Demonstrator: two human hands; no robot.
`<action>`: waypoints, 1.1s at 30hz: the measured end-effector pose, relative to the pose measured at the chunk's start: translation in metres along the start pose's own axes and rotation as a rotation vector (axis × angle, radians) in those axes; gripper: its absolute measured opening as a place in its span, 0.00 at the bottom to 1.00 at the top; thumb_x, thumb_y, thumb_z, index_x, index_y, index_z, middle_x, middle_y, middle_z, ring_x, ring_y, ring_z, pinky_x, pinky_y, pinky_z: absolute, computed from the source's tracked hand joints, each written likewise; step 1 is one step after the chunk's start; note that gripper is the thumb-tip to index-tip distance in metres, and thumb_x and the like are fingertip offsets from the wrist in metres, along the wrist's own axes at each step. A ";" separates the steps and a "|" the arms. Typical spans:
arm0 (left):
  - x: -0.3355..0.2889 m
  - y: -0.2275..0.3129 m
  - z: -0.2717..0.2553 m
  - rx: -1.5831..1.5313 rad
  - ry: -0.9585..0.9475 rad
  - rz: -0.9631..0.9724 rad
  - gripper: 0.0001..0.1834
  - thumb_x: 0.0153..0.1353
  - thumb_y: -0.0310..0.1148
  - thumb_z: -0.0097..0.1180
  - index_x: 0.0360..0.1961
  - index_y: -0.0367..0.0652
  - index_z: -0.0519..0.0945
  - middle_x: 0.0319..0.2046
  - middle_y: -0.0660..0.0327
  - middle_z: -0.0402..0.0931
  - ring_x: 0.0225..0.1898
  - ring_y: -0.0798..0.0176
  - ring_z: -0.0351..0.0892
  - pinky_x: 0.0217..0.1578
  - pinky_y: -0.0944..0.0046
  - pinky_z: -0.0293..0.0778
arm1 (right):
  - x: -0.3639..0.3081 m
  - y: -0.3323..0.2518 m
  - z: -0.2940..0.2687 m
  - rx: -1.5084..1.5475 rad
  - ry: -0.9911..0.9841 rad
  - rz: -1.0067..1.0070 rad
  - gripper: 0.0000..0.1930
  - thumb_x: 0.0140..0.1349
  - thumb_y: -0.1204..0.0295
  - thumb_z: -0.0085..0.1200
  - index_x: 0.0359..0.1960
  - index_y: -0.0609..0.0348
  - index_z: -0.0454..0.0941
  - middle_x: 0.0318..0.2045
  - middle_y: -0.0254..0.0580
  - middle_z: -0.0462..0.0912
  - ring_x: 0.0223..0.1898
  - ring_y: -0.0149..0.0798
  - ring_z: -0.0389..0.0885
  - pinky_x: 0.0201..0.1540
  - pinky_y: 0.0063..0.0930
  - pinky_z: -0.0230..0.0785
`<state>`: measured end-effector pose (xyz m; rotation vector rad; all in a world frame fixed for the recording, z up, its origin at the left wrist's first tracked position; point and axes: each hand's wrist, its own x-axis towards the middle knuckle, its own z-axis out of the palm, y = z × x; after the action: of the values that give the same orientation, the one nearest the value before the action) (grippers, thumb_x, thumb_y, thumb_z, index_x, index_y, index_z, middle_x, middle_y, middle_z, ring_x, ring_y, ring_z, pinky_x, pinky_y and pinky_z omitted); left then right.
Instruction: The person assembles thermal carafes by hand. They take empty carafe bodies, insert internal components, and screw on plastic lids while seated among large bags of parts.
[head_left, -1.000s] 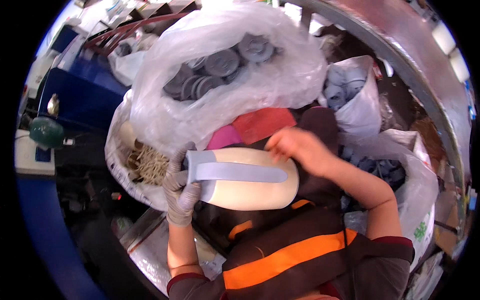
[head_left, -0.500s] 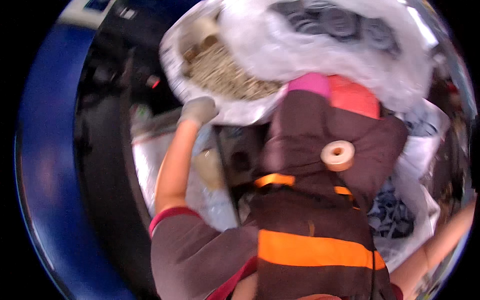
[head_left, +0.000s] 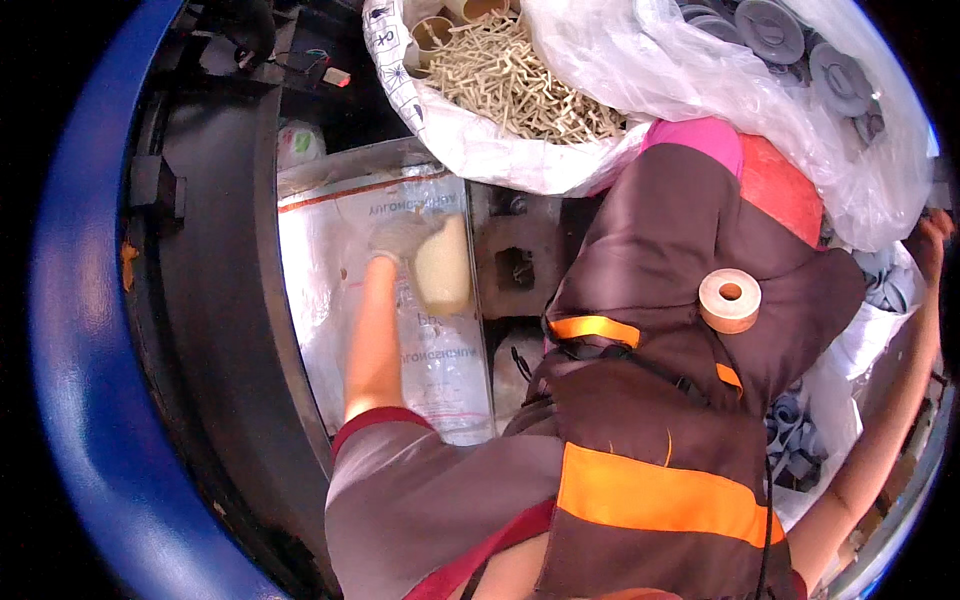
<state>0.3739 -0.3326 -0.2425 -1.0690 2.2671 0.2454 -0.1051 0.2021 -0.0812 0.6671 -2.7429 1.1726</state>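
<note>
Left hand [head_left: 400, 240], in a grey glove, is stretched out low over a clear plastic bag [head_left: 340, 300] that lies flat beside the dark curved wall. Its fingers are wrapped round the top of a cream-coloured tube-shaped piece [head_left: 443, 268], which hangs down over the bag, just left of a grey metal block [head_left: 515, 265]. Right hand [head_left: 935, 240] is far out at the right edge, bare, arm fully extended; fingers are cut off by the rim, so cannot tell if they grip anything. A roll of tan tape [head_left: 730, 300] sits on the brown apron [head_left: 690, 240]. Above, a white sack [head_left: 480, 130] holds beige sticks [head_left: 520, 75]; next to it a clear bag holds grey discs [head_left: 790, 40].
</note>
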 end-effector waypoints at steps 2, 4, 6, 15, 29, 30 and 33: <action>-0.048 0.032 -0.069 -0.168 0.161 0.054 0.30 0.52 0.60 0.54 0.39 0.43 0.83 0.36 0.45 0.79 0.37 0.51 0.80 0.42 0.56 0.71 | -0.032 -0.011 0.088 0.206 -0.163 0.157 0.24 0.64 0.54 0.45 0.53 0.58 0.74 0.46 0.36 0.80 0.41 0.31 0.78 0.46 0.25 0.68; -0.081 0.071 -0.120 -0.193 0.287 0.297 0.23 0.46 0.51 0.67 0.24 0.38 0.81 0.24 0.56 0.78 0.26 0.55 0.77 0.30 0.60 0.70 | -0.064 -0.083 0.137 0.456 -0.616 0.193 0.23 0.64 0.54 0.45 0.51 0.58 0.75 0.43 0.34 0.81 0.37 0.27 0.80 0.36 0.21 0.69; -0.120 0.120 -0.150 -0.374 0.246 0.487 0.21 0.39 0.47 0.71 0.18 0.39 0.80 0.22 0.55 0.79 0.24 0.54 0.78 0.30 0.62 0.72 | -0.092 -0.139 0.165 0.709 -0.931 0.299 0.25 0.61 0.56 0.50 0.55 0.60 0.70 0.39 0.39 0.81 0.29 0.29 0.82 0.26 0.18 0.68; -0.121 0.179 -0.137 -0.978 0.506 0.980 0.13 0.45 0.22 0.61 0.35 0.38 0.79 0.51 0.51 0.74 0.47 0.59 0.76 0.49 0.61 0.69 | -0.123 -0.119 0.184 0.584 -0.368 0.041 0.18 0.63 0.72 0.43 0.53 0.65 0.70 0.35 0.44 0.80 0.33 0.35 0.79 0.40 0.29 0.71; -0.050 0.249 -0.106 -1.538 -0.136 0.798 0.23 0.61 0.49 0.52 0.43 0.37 0.77 0.41 0.60 0.78 0.39 0.68 0.76 0.39 0.68 0.74 | -0.176 -0.051 0.163 0.905 -0.832 0.013 0.31 0.57 0.79 0.48 0.65 0.57 0.59 0.62 0.45 0.65 0.59 0.39 0.67 0.61 0.35 0.59; -0.048 0.248 -0.108 -1.396 -0.121 0.839 0.20 0.60 0.46 0.54 0.39 0.37 0.79 0.39 0.61 0.79 0.37 0.69 0.77 0.36 0.69 0.74 | -0.169 -0.033 0.152 0.798 -0.765 -0.052 0.30 0.57 0.76 0.47 0.64 0.58 0.60 0.62 0.46 0.65 0.61 0.40 0.66 0.61 0.37 0.57; -0.067 0.273 -0.100 -0.925 0.140 1.168 0.10 0.48 0.35 0.63 0.27 0.41 0.80 0.26 0.61 0.77 0.34 0.61 0.76 0.39 0.63 0.70 | -0.139 -0.055 0.125 0.705 -0.523 -0.095 0.24 0.59 0.67 0.47 0.58 0.59 0.67 0.61 0.48 0.66 0.63 0.42 0.63 0.63 0.38 0.55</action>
<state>0.1569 -0.1521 -0.1470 0.0784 2.6697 1.8336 0.0546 0.1301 -0.1664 1.3120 -2.5537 2.2332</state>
